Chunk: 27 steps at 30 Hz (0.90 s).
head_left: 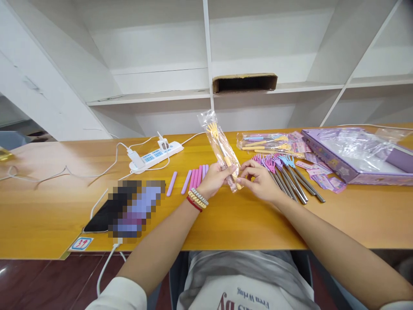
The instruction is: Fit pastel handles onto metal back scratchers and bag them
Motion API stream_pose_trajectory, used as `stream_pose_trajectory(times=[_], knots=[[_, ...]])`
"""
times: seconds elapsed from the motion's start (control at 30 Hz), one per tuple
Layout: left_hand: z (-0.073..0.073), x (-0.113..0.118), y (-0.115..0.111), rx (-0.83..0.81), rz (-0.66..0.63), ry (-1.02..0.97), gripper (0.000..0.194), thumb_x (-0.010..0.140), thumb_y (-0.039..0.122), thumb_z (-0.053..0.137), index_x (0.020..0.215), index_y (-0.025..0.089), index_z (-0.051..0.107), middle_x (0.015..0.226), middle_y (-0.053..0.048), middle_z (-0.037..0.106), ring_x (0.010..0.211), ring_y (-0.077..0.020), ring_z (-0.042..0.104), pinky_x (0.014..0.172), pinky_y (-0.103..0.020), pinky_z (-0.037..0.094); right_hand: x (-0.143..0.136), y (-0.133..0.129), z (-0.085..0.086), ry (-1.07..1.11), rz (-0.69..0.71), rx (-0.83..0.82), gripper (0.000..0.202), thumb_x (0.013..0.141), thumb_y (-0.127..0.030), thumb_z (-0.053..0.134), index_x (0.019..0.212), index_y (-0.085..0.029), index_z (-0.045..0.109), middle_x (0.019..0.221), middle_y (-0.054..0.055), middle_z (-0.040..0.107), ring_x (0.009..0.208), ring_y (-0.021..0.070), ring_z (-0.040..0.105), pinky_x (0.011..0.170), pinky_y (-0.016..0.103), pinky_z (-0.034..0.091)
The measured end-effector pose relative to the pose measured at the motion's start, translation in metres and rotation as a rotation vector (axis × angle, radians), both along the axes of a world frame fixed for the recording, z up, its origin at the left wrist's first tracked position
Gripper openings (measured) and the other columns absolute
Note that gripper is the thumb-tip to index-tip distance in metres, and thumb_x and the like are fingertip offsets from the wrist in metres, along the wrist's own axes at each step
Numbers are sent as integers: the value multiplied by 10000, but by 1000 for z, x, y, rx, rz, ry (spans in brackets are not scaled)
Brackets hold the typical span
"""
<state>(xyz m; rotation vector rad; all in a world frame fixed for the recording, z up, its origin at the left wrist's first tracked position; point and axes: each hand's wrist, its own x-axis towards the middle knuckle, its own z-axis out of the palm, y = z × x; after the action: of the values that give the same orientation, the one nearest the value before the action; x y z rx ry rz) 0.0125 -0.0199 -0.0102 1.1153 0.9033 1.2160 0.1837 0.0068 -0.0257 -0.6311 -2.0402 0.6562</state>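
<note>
Wrapped in a clear plastic sleeve, a yellow back scratcher (213, 128) with a hand-shaped head is held upright and tilted over the table. My left hand (215, 177) grips it around its lower half, thumb across the sleeve. At the sleeve's bottom end, the fingers of my right hand (256, 178) pinch together on its edge near the yellow handle. Several pink and purple handles (195, 177) lie left of my left hand. Beyond my right hand lie several metal back scratcher rods (292, 183) with purple, pink and blue hand-shaped heads.
Packed back scratchers (271, 143) lie behind the rods, beside printed cards (325, 176). A purple box (355, 176) holding clear plastic stands at right. Leftward are a power strip (158, 157) with cables and blurred phone-like devices (129, 211). A cardboard box (245, 77) sits on the shelf.
</note>
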Motion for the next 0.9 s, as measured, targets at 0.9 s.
stream_pose_trajectory(times=[0.9], knots=[[-1,-5,-12,-77,-751,415,546,502,167,820,957,146,519,829,-38,650,698,-165,628,594,-264,468,0,26,4,452,-209,-621,512,664,-494,680,1035,-231,444,685,-36,544,512,109,485,457,239,381]])
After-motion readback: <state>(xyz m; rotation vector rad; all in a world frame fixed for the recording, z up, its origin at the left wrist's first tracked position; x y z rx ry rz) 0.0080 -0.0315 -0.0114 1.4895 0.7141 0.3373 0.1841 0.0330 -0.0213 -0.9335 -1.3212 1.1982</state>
